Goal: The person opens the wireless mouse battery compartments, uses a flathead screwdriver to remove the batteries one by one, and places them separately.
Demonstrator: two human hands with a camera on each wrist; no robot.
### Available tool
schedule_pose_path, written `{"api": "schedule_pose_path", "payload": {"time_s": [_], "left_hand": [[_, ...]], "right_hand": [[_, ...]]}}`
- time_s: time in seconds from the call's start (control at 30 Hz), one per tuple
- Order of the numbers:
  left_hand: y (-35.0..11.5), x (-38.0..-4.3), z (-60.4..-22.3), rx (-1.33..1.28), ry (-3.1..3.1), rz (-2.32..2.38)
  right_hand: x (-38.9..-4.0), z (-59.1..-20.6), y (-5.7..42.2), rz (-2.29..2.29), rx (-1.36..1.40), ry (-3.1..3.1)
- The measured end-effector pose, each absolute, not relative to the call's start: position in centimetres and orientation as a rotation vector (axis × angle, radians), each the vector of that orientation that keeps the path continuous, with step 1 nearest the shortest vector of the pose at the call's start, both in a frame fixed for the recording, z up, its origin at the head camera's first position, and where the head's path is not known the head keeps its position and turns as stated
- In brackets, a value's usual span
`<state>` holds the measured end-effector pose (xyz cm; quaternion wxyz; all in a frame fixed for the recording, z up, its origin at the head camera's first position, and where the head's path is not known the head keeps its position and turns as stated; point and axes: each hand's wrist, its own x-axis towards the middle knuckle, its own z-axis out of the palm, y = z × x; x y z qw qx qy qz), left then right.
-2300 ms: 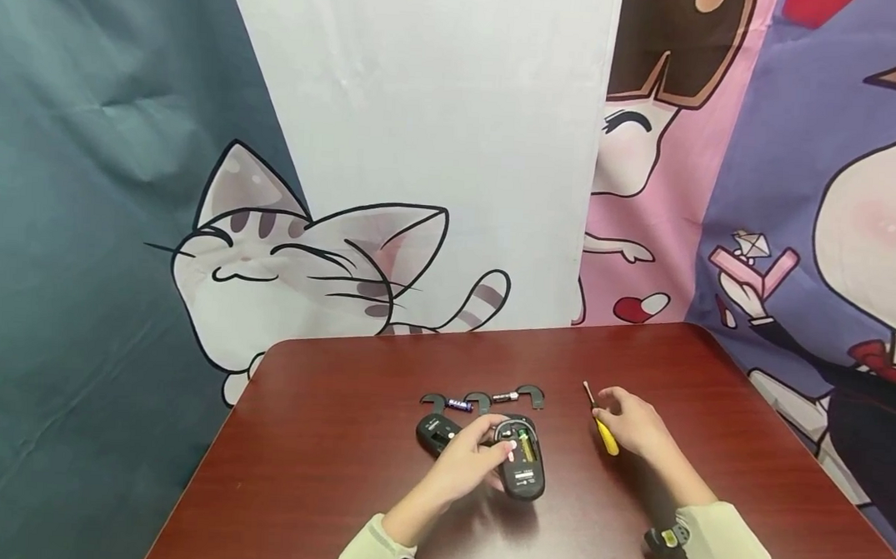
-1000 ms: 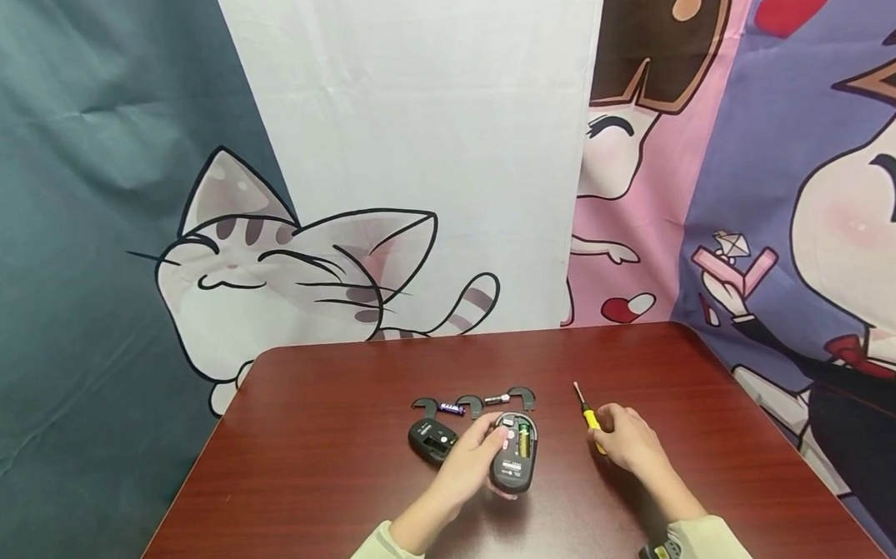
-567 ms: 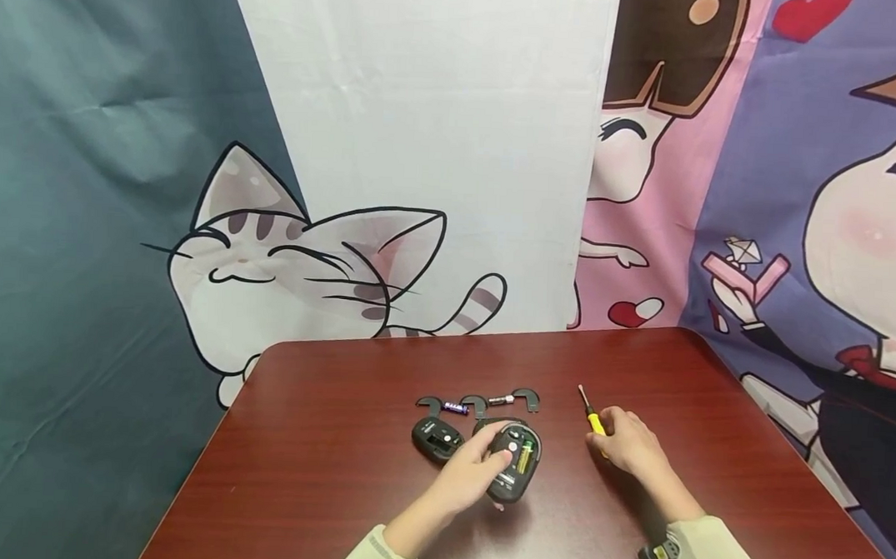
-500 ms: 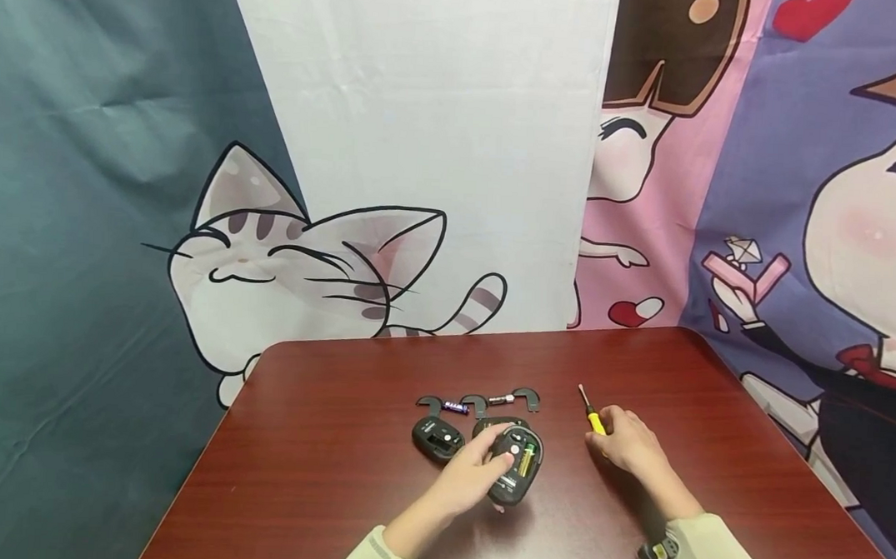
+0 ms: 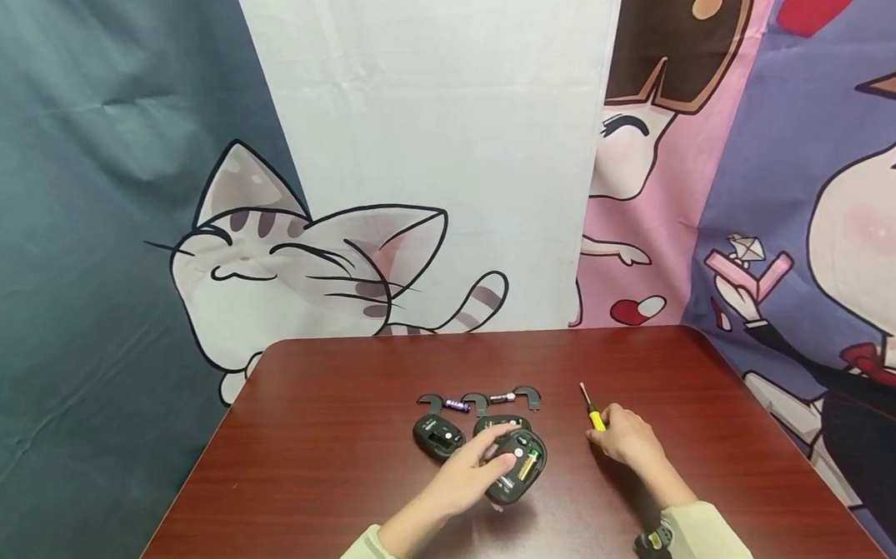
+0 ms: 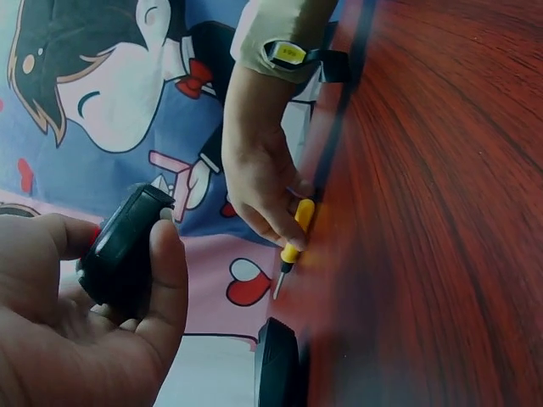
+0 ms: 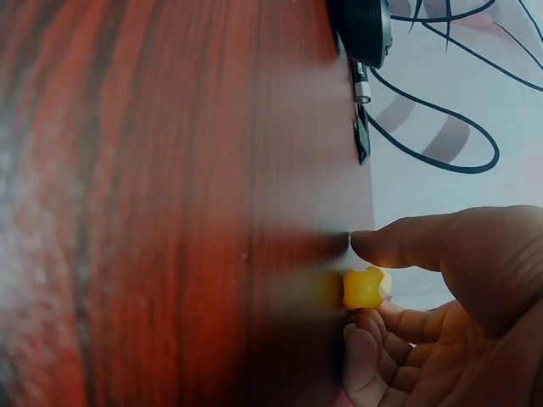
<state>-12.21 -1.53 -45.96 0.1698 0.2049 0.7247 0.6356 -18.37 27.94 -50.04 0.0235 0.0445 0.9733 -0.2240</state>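
Observation:
My left hand [image 5: 462, 479] grips a black computer mouse [image 5: 508, 486] with its underside up, thumb across it. A green-and-gold battery [image 5: 528, 465] lies in the mouse's uncovered slot. The left wrist view shows the same mouse [image 6: 127, 246] from its side, raised above the table. To the right, my right hand [image 5: 627, 442] has its fingers curled about the yellow handle of a screwdriver [image 5: 596, 420], low at the tabletop, with the shaft pointing away from me. In the right wrist view the handle [image 7: 363, 290] sits between thumb and fingers.
Two more black mice lie behind the left hand, one at left [image 5: 438, 437] and one partly hidden [image 5: 490, 420]. Beyond them lie three dark C-shaped covers [image 5: 529, 396], a purple battery [image 5: 457, 406] and a silver one [image 5: 501, 398]. A printed cloth hangs behind the table [image 5: 319, 474].
My right hand has come from beside the screwdriver's shaft onto its handle. The held mouse has turned in my left hand, uncovering the mouse behind it.

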Motion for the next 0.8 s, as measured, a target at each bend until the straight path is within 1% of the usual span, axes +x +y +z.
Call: {"api": "schedule_pose_path", "payload": {"time_s": [0.2,0.4,0.6,0.8], "left_hand": [[-1.8,-12.3,-46.6,0.583,2.034,1.846],[-2.2,-12.5,-46.2,0.572,2.052,1.824],[-2.6,-12.4,-45.7,0.518,2.053,1.805],[-2.7,-12.4,-46.0,0.484,2.011,1.877]], "right_hand": [[-18.8,-49.9,28.2,-0.671,0.178,2.968],[-18.8,-49.5,28.6,-0.701,0.174,3.009],[-18.3,-48.6,28.8,-0.800,0.211,3.056],[-17.6,-47.5,28.6,-0.903,0.253,3.096]]}}
